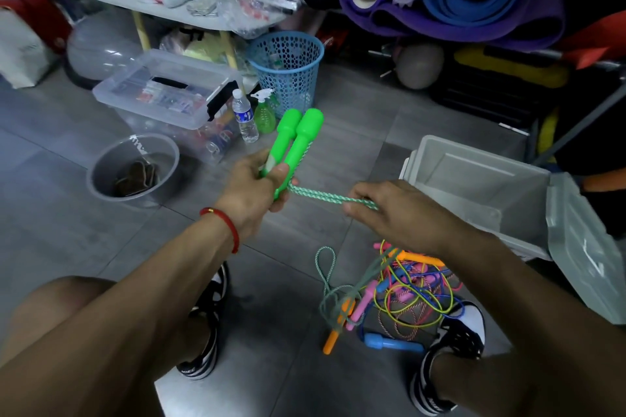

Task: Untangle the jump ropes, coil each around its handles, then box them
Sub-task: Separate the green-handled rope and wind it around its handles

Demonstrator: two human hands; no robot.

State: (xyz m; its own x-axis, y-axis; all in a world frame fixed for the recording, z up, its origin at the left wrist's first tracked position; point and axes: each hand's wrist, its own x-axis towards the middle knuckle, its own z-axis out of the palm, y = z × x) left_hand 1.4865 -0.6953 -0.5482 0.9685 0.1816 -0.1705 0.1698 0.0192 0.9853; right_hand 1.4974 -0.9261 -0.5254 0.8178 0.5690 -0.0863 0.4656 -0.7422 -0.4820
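While the open grey plastic storage box (481, 186) waits right of a tangled heap of coloured jump ropes (403, 298), the left hand (250, 193) grips two bright green plastic handles (294, 142) and the right hand (389, 210) pinches their green-and-white braided rope (321, 195).

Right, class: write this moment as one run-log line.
left hand: grips both green handles | right hand: pinches green-white rope | tangled ropes: on floor | white box: open
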